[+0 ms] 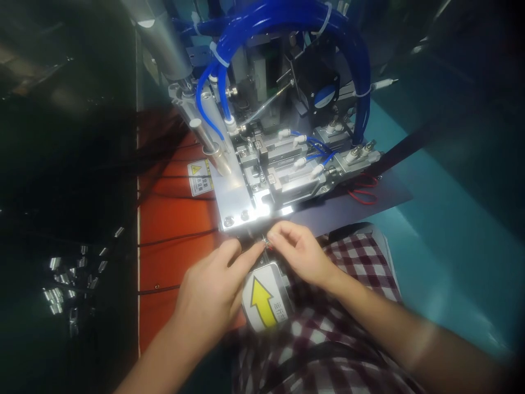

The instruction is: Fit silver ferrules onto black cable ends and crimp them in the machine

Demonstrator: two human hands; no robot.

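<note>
Both my hands meet at the front edge of a metal machine [287, 158], just above a white round cover [262, 295] with a yellow arrow. My left hand [215, 282] has its index finger stretched toward a tiny metal piece [267, 244] at the fingertips. On the other side of that piece, my right hand [301, 251] is closed in a pinch with thumb and index finger together. The piece is too small to name, and the fingers partly hide it. The machine's bright front plate [246, 210] lies just beyond my fingertips.
Thick blue hoses [295, 16] arch over the machine. A metal post [211, 145] rises at its left. Black cables [176, 239] cross the orange surface [164, 262]. Several small shiny metal parts [55, 298] lie scattered at the left. Red wires [365, 194] loop at the right.
</note>
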